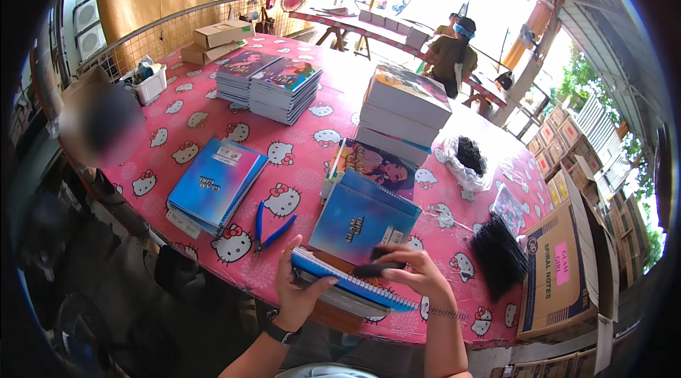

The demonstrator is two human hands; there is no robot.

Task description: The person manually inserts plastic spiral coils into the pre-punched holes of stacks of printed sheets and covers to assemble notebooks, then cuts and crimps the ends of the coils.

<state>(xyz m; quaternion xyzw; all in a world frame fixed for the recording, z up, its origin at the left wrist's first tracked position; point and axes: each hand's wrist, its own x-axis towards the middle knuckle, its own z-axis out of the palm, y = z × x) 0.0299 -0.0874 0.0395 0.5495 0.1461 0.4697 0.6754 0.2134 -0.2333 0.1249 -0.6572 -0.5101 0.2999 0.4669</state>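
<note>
Near the front edge of the table, my left hand (pixel 299 291) grips a blue spiral notebook (pixel 333 280) by its left end, thumb on top. My right hand (pixel 415 275) is closed around a small black tool (pixel 370 269) whose kind I cannot make out. The tool lies against the notebook's bound edge. A thin coil (pixel 448 314) sticks out past that edge beside my right wrist. Blue notebooks (pixel 355 218) lie just beyond my hands. Blue-handled cutting pliers (pixel 269 232) rest open to the left, next to another pile of blue spiral notebooks (pixel 213 183).
Stacks of unbound books (pixel 404 105) and notebooks (pixel 284 87) stand farther back. At right are black coils (pixel 499 254), a plastic bag (pixel 464 162) and a large carton (pixel 560 264). A white bin (pixel 150 84) sits far left. Another person (pixel 454 55) sits at a distant table.
</note>
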